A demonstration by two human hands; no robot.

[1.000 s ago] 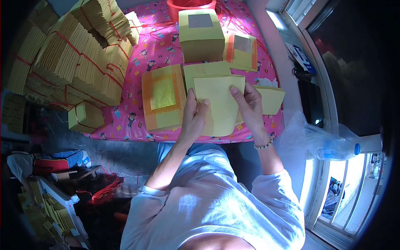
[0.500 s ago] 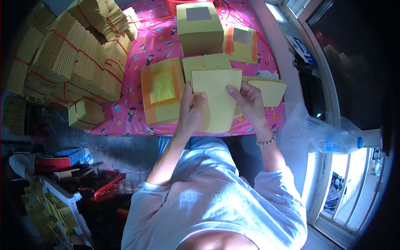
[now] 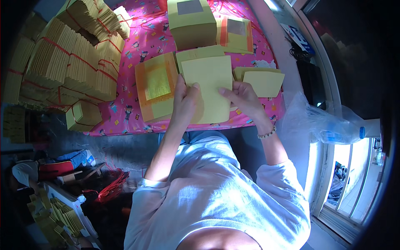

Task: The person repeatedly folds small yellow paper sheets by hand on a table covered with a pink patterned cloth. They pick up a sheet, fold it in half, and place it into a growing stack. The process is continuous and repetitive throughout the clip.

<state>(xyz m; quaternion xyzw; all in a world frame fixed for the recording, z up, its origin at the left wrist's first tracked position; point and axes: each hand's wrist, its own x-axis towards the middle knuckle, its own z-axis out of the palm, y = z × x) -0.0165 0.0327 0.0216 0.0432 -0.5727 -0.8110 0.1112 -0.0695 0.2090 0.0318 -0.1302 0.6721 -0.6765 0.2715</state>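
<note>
A sheaf of plain yellow paper [image 3: 208, 75] is held out over the near table edge, its far end overlapping another yellow paper pile [image 3: 202, 52]. My left hand [image 3: 186, 98] closes on the sheaf's left side, thumb on top. My right hand [image 3: 243, 99] pinches its right side, thumb on top and fingers mostly underneath. Left of the sheaf lies a yellow stack with an orange border and gold square [image 3: 158, 85]. More yellow sheets [image 3: 264, 83] lie to the right. How many sheets I hold cannot be made out.
Red-tied bundles of yellow paper [image 3: 77, 62] rise high on the pink table cover's [image 3: 131, 77] left. A tall yellow stack with a silver square [image 3: 192, 31] stands behind, beside an orange-banded stack [image 3: 235, 37]. Clear plastic with a blue-capped bottle [image 3: 333, 131] sits right. Another person [image 3: 25, 173] is far left.
The whole view has shifted, so the table items appear higher and slightly left. The sheaf's near end looks flatter now. Both hands keep their hold on it.
</note>
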